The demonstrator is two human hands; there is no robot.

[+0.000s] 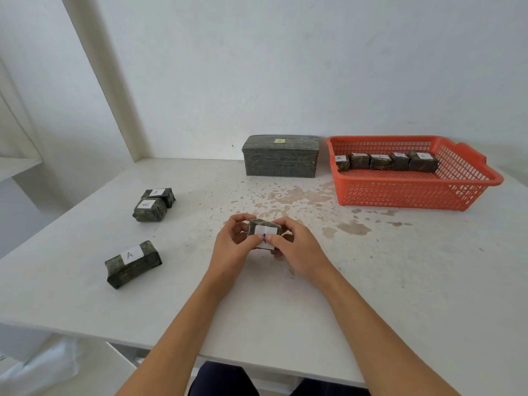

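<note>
A small dark green wrapped block (262, 226) with a white paper label is held above the middle of the white table (285, 304). My left hand (233, 247) grips its left side, thumb on the label. My right hand (294, 247) grips its right side, thumb also on the label, partly covering a blue mark. Three similar blocks labelled "A" lie at the left: one near me (133, 264) and a touching pair further back (150, 209) (160, 194).
An orange plastic basket (414, 192) at the back right holds a row of several labelled blocks (383, 161). A larger dark wrapped box (281, 156) with a yellow tag stands against the wall. Brown stains mark the table's middle.
</note>
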